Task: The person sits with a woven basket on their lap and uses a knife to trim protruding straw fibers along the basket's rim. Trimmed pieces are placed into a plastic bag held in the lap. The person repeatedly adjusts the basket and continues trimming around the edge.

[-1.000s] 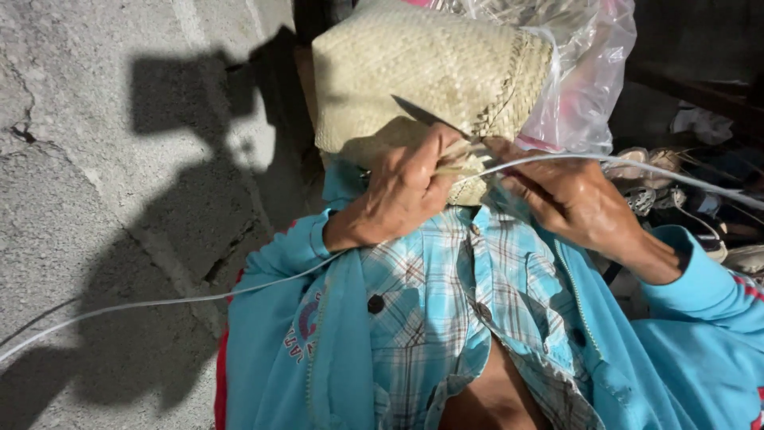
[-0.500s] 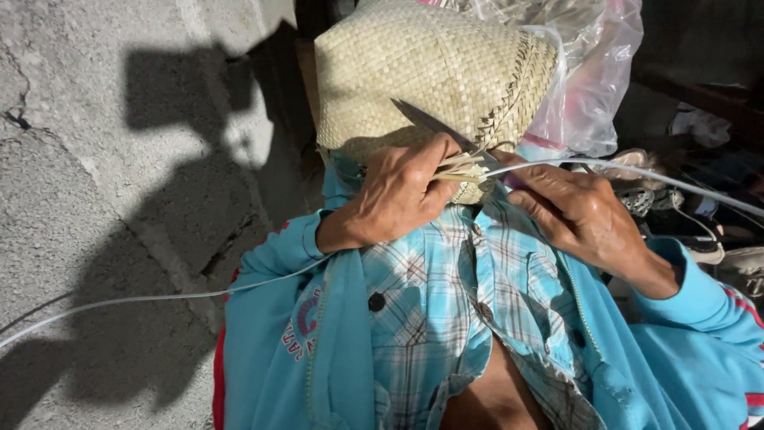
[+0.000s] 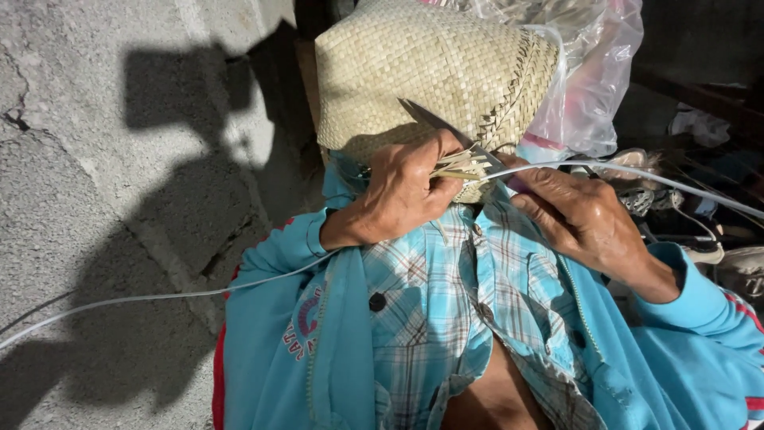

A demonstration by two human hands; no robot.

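Note:
A woven straw piece, pale tan and plaited, rests on my lap and reaches up the frame. My left hand pinches the loose straw ends at its lower edge. My right hand grips a knife handle; the thin dark knife blade slants up and left across the weave, touching the straw ends. Both arms are in bright blue sleeves over a checked shirt.
A clear plastic bag lies behind the woven piece at the upper right. A thin white cord runs across the concrete floor on the left and continues past my right hand. Sandals and dark clutter sit at the right.
Both hands stay on the straw ends and knife; my right hand and the blade have shifted only slightly against the ends.

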